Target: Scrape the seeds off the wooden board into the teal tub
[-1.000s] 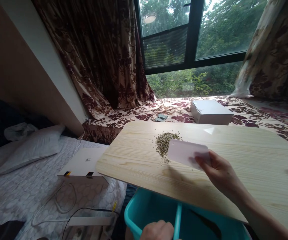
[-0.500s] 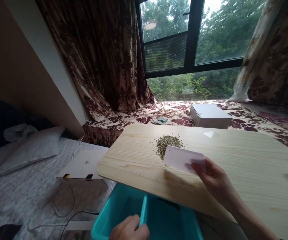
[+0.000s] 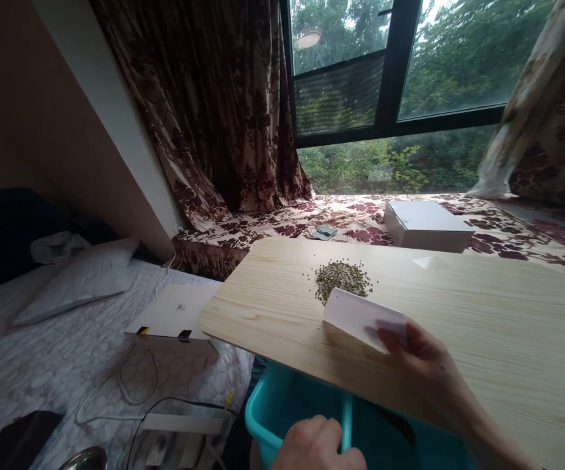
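A small heap of green beans (image 3: pixel 343 279) lies on a light wooden board (image 3: pixel 458 313). My right hand (image 3: pixel 429 369) is closed on a white plastic scraper card (image 3: pixel 360 318), whose edge rests on the board just in front of the heap. At the bottom edge of the view, my left hand (image 3: pixel 319 447) is wrapped round the rim of a teal plastic bin (image 3: pixel 272 418) held under the board's near edge. The lower part of that hand is out of frame.
A white box (image 3: pixel 426 224) sits on the floral window seat (image 3: pixel 311 225) behind the board. To the left is a bed (image 3: pixel 42 365) with a pillow (image 3: pixel 79 277), a flat white box (image 3: pixel 172 312) and cables (image 3: pixel 135 385). Floral curtains hang beside the window.
The scraper card has slid back toward me, off the heap. The teal bin swung left, then back under the board's near edge. The camera view shifted slightly.
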The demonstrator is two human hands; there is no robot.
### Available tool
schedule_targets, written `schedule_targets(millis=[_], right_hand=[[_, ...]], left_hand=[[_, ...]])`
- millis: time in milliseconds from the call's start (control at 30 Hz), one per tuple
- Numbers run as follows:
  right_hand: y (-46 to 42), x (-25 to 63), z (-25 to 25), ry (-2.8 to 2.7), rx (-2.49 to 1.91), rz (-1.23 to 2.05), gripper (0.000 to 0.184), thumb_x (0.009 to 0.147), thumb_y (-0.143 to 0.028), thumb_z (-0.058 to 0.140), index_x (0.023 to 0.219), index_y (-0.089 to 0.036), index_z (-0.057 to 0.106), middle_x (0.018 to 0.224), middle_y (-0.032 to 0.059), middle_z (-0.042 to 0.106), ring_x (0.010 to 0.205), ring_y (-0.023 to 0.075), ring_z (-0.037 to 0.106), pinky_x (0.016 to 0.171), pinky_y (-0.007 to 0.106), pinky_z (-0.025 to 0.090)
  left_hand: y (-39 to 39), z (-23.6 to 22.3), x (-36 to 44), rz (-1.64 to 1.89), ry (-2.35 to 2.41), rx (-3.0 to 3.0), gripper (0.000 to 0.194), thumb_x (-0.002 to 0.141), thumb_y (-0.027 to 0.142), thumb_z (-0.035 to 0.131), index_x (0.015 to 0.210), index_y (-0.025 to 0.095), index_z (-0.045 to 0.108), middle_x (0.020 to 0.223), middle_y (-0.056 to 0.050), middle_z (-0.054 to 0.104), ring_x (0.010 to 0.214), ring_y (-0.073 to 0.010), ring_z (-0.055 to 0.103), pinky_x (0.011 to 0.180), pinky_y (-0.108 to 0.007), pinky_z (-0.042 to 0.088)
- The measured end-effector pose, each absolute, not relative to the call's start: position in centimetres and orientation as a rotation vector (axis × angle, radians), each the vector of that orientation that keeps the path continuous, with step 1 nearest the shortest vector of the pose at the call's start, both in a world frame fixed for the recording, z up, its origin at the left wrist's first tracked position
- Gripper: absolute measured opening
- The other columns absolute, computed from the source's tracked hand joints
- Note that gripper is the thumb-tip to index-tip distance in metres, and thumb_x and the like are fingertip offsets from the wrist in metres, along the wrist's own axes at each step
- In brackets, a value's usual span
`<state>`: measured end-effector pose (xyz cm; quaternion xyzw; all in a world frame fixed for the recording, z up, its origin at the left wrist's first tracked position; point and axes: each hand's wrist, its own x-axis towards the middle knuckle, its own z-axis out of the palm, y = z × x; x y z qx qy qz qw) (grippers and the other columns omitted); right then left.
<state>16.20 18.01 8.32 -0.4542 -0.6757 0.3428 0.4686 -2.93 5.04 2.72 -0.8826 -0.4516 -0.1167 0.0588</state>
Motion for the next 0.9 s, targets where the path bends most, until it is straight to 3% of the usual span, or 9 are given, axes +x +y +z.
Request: schedule_targets(millis=[167, 433, 567, 700, 800, 900], right_hand=[[17.4, 15.8, 8.2, -1.730, -1.113, 0.846, 0.020, 0.082, -0.038, 0.057, 0.083, -0.021, 0.066, 0.073, 0.0049, 0.073, 0.070, 0.0232, 0.067, 0.062, 0.033, 0.054], [14.6, 15.5, 9.7, -1.891, -1.099, 0.912, 0.022, 0.083, -0.041, 0.058, 0.073, -0.022, 0.065, 0.066, 0.0028, 0.070, 0.061, 0.0196, 0.063, 0.052, 0.027, 0.052], [14.9, 16.3, 10.4, -1.822, -1.081, 0.923, 0.025, 0.080, -0.046, 0.063, 0.075, -0.022, 0.068, 0.069, 0.0045, 0.072, 0.065, 0.0213, 0.066, 0.056, 0.028, 0.055], [17.3, 18.3, 10.5, -1.570, -1.121, 0.871, 0.032, 0.071, -0.054, 0.071, 0.082, -0.023, 0.070, 0.080, 0.0068, 0.077, 0.074, 0.0262, 0.071, 0.065, 0.035, 0.058], [18.7, 19.4, 10.5, -1.519, -1.204, 0.823, 0.030, 0.068, -0.051, 0.073, 0.082, -0.024, 0.070, 0.081, 0.0067, 0.078, 0.075, 0.0277, 0.072, 0.067, 0.038, 0.058], [19.1, 19.3, 10.5, -1.563, -1.245, 0.792, 0.025, 0.070, -0.046, 0.070, 0.081, -0.023, 0.070, 0.078, 0.0056, 0.077, 0.073, 0.0275, 0.072, 0.066, 0.038, 0.057]], left_hand=[[5.6, 3.2, -1.5, -0.167, -1.480, -2.624, 0.032, 0.065, 0.039, 0.086, 0.067, 0.024, 0.057, 0.061, 0.003, 0.049, 0.054, -0.0158, 0.048, 0.044, -0.031, 0.013], [5.6, 5.5, -2.3, -0.082, -1.457, -2.802, 0.021, 0.072, 0.031, 0.078, 0.078, 0.026, 0.059, 0.070, 0.001, 0.056, 0.060, -0.0189, 0.054, 0.046, -0.029, 0.021], [5.6, 6.0, -2.3, -0.096, -1.433, -2.829, 0.018, 0.075, 0.032, 0.074, 0.079, 0.025, 0.058, 0.071, 0.001, 0.056, 0.061, -0.0186, 0.055, 0.048, -0.028, 0.027], [4.8, 6.0, -3.1, -0.084, -1.457, -2.774, 0.029, 0.072, 0.038, 0.079, 0.073, 0.024, 0.054, 0.068, 0.003, 0.052, 0.059, -0.0163, 0.051, 0.048, -0.029, 0.026], [4.0, 5.8, -4.6, -0.063, -1.442, -2.727, 0.032, 0.070, 0.032, 0.083, 0.074, 0.023, 0.053, 0.068, 0.004, 0.050, 0.059, -0.0148, 0.050, 0.046, -0.029, 0.021], [3.1, 5.8, -6.3, -0.127, -1.476, -2.774, 0.030, 0.076, 0.030, 0.079, 0.076, 0.022, 0.051, 0.071, 0.004, 0.048, 0.062, -0.0128, 0.051, 0.048, -0.028, 0.023]])
